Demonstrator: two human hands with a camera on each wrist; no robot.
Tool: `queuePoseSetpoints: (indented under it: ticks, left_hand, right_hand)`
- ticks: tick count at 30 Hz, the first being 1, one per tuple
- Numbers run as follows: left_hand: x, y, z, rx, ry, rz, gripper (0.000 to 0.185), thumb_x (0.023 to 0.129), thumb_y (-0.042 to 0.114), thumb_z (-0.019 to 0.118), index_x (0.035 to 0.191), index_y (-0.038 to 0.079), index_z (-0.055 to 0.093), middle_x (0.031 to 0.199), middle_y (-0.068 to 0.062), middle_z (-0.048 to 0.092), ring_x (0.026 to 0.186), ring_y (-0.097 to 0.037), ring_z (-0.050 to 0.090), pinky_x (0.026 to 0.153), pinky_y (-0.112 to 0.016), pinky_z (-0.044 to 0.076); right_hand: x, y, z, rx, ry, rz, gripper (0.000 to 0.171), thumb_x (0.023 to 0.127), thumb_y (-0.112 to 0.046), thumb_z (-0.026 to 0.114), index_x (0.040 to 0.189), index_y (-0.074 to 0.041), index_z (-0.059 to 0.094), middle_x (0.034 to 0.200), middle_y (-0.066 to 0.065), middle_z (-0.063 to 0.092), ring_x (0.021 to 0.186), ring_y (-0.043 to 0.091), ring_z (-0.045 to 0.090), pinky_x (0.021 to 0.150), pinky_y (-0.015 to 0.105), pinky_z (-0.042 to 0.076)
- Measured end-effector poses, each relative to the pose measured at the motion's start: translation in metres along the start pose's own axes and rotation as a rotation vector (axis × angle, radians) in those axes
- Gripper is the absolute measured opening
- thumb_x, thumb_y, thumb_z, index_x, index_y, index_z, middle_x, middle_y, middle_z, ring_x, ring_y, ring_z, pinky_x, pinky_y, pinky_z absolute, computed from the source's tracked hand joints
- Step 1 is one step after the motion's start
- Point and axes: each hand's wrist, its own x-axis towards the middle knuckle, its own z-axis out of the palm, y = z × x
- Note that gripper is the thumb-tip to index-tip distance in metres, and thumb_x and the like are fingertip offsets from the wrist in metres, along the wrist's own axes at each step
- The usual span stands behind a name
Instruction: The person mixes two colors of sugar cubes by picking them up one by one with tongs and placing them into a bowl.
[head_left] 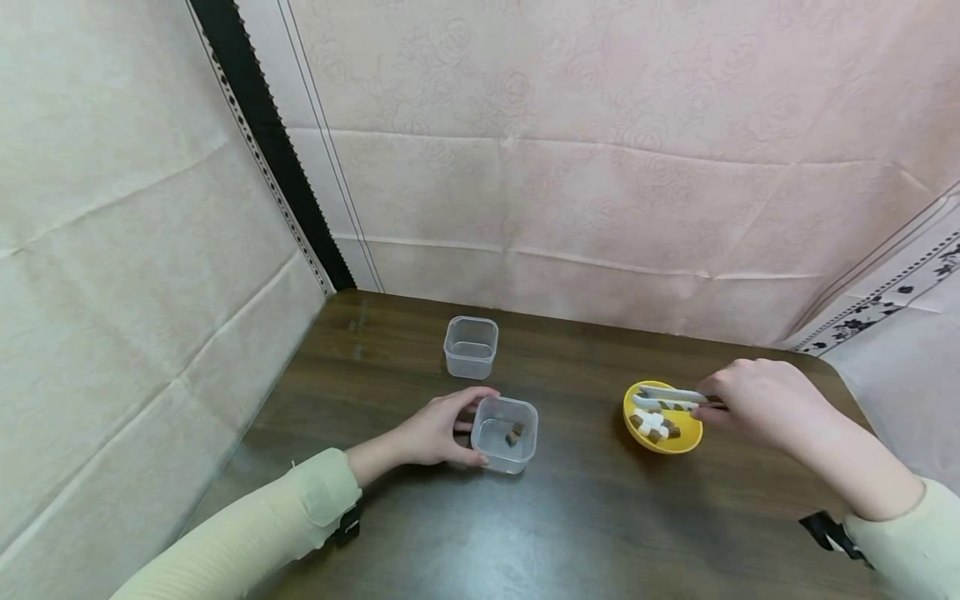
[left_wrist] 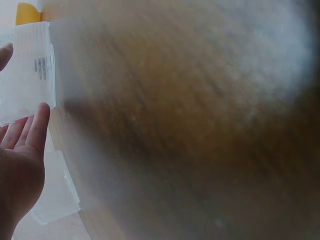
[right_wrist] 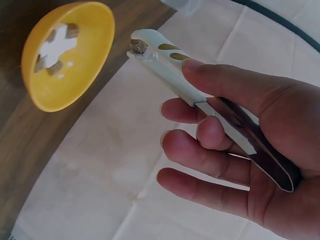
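Observation:
My left hand point(head_left: 438, 429) grips the side of a clear plastic container point(head_left: 492, 433), thumb on the near side and fingers at the far side. Inside it lie a few small brown cubes point(head_left: 514, 433). Over on the right, my right hand point(head_left: 767, 404) holds small tongs point(head_left: 675, 403) with pale tips and dark handles. The right wrist view shows a brown cube point(right_wrist: 138, 47) pinched between the tong tips. Those tips are over a yellow bowl point(head_left: 684, 443), which holds several white cubes point(head_left: 654, 420) and brown cubes.
A second clear plastic container point(head_left: 470, 360) stands behind the first on the dark wooden table point(head_left: 570, 517). Pale patterned cloth point(head_left: 585, 200) hangs along the back and sides of the table.

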Motion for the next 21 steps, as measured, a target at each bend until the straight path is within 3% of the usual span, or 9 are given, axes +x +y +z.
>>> queuePoseSetpoints:
  ticks: [9,21]
  left_hand:
    - [-0.001,0.000,0.000,0.004,0.004,-0.002,0.091,0.080,0.004,0.095,0.156,0.017,0.046,0.148,-0.007,0.057,0.135,-0.024,0.060,0.102,-0.027,0.058]
    - [0.000,0.002,0.001,0.004,0.002,0.009,0.091,0.080,0.004,0.094,0.156,0.014,0.045,0.148,-0.010,0.056,0.135,-0.028,0.060,0.102,-0.028,0.058]
  right_hand:
    - [0.000,0.014,0.019,0.027,-0.039,0.030,0.040,0.085,-0.025,0.088,0.063,-0.029,0.054,0.060,-0.016,0.039,0.056,0.007,0.036,0.049,0.029,0.029]
    - [0.009,0.026,0.041,0.061,-0.076,0.058,0.048,0.087,-0.028,0.086,0.058,-0.028,0.048,0.059,-0.014,0.035,0.057,0.008,0.034,0.051,0.028,0.025]
